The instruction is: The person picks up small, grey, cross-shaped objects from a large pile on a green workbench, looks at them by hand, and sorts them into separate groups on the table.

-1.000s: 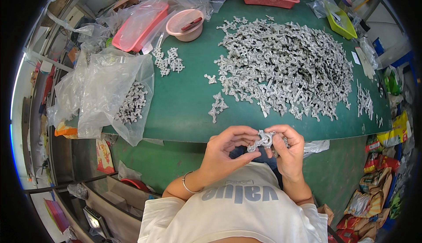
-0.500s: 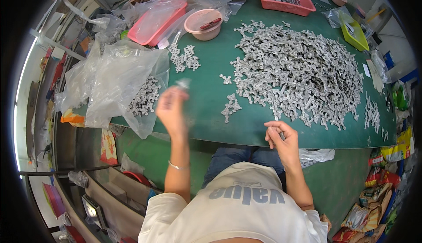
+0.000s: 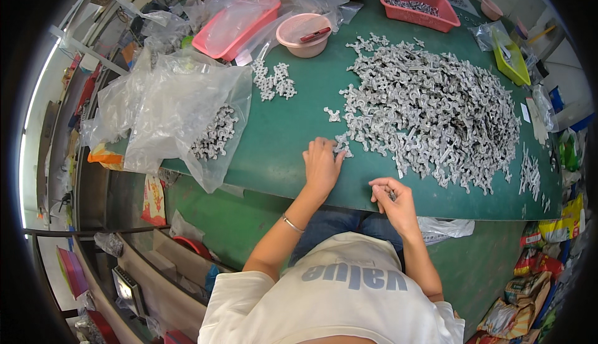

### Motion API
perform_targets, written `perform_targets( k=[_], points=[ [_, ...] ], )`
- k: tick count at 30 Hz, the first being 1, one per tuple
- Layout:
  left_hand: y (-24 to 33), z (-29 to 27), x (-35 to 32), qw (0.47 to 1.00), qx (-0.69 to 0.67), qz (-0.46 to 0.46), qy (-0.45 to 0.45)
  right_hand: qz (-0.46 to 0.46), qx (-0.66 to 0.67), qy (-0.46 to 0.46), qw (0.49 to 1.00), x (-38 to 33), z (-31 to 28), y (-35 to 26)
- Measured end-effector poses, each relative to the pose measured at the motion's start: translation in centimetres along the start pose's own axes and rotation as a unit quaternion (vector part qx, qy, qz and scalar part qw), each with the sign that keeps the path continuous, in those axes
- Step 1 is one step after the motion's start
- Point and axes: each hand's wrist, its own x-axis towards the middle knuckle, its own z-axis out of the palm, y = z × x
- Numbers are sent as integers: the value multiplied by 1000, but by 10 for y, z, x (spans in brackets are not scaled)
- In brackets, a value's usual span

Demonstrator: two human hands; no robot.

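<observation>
Now the left hand [image 3: 322, 165] lies flat on the green tabletop [image 3: 280, 145], fingers together, its fingertips touching a small cluster of grey metal pieces [image 3: 342, 146]. Just beyond and to its right spreads the big heap of grey metal pieces [image 3: 436, 107]. The right hand [image 3: 392, 197] sits nearer the person, fingers curled, pinching a small grey piece [image 3: 390, 195]. Well to the left lies a clear plastic bag [image 3: 187, 113].

We see dull grey metal parts [image 3: 436, 107] piled on matt green table [image 3: 280, 151]; clear glossy plastic bags [image 3: 180, 107] at left edge; smooth pink plastic bowl [image 3: 303, 34] and tray [image 3: 416, 4] at far edge.
</observation>
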Motion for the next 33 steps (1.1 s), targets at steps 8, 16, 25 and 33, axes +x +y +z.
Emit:
perform_targets(
  k=[8,16,25,33],
  points=[
    [9,-1,2,990,-136,10,27,12,48,25,998,-2,-8,6],
    [62,-58,-16,763,-584,-195,-197,-91,113,89,985,-14,0,-29],
    [90,-95,-32,740,-620,-136,-220,-154,99,126,975,-38,-9,-57],
    [93,-101,-36,710,-663,-77,-225,-180,72,120,974,-50,-8,-68]
  ],
)
